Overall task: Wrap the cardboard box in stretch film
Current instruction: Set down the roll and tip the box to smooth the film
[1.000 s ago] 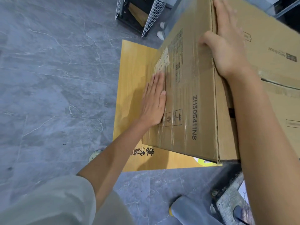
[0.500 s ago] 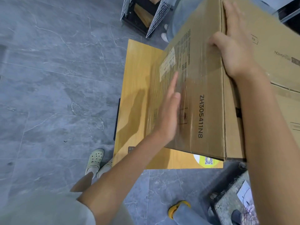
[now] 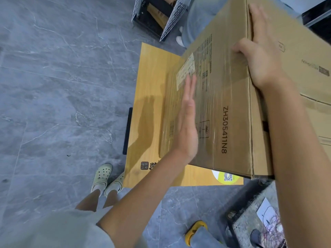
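Note:
A large brown cardboard box printed "ZH305411N8" stands on a low yellow wooden table. Clear stretch film lies in wrinkled bands over the side facing me, covering a white label. My left hand is flat with straight fingers, edge-on against that filmed side, holding nothing. My right hand rests over the box's top edge, fingers along the top face and thumb down on the filmed side.
Grey marble-look tiles cover the floor to the left. My feet in pale clogs stand by the table's near corner. White wire racks and another person's legs are behind the box. A yellow-shoed foot and a grey mat lie at bottom right.
My left hand has turned from lying palm-flat on the box's side to edge-on and slid up the film toward the label. My right hand has stayed on the top edge.

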